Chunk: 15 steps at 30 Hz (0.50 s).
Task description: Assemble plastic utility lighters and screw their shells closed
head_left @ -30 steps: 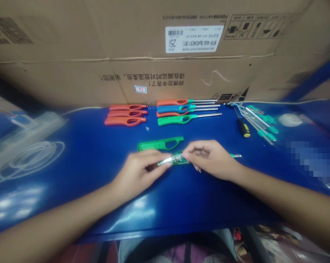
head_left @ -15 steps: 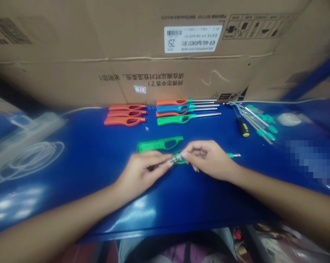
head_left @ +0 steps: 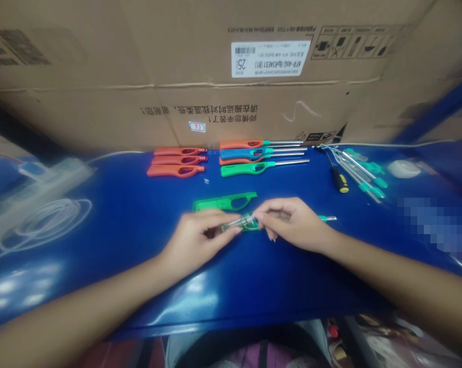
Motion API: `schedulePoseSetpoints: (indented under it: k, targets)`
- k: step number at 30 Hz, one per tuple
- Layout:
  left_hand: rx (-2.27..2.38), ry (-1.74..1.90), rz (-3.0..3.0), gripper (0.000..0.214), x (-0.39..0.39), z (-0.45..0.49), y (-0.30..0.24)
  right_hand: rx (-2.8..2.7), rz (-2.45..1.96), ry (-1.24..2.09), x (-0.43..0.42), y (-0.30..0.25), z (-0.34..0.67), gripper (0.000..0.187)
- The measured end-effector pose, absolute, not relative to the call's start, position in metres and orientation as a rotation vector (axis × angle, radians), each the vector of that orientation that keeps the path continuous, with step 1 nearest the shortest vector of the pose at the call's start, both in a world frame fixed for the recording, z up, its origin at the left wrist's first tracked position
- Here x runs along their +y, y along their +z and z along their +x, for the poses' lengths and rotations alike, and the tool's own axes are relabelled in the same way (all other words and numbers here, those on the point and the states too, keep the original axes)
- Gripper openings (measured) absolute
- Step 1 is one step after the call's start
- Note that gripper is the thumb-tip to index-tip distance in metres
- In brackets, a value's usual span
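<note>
Over the near part of the blue worktop [head_left: 238, 296], both forearms are stretched forward and inward, the wrists being held low. By the left hand [head_left: 196, 235], a clear tube [head_left: 233, 224] is pinched between thumb and fingers, slightly tilted, its right end higher. By the right hand [head_left: 292, 222], bent inward with the fingers curled, a narrow pinch is formed at that right end; whether the tube itself is gripped there cannot be told. Under the hands a green shell [head_left: 253, 228] is partly covered, and a metal tip [head_left: 331, 219] is seen beyond the right knuckles. Just behind, an open green half [head_left: 211, 203] is laid. Farther, red handles [head_left: 173, 171], lighters [head_left: 240, 168], a screwdriver [head_left: 340, 181] and metal rods [head_left: 363, 179] are placed before the cardboard [head_left: 100, 120].
</note>
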<state>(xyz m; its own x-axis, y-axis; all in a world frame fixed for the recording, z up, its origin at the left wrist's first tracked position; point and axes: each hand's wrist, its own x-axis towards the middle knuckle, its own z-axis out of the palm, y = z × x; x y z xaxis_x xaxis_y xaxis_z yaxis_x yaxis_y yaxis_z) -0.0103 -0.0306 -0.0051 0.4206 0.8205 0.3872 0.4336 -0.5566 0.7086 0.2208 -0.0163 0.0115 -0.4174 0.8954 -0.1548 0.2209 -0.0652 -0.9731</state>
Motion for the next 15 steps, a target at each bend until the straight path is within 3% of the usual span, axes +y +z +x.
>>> schedulePoseSetpoints:
  k: [15]
  targets:
    - [1.073,0.968,2.099,0.019,-0.0327,-0.0103,-0.0067,-1.639,-1.204,1.417,-0.0172,0.0023,0.2218,0.031]
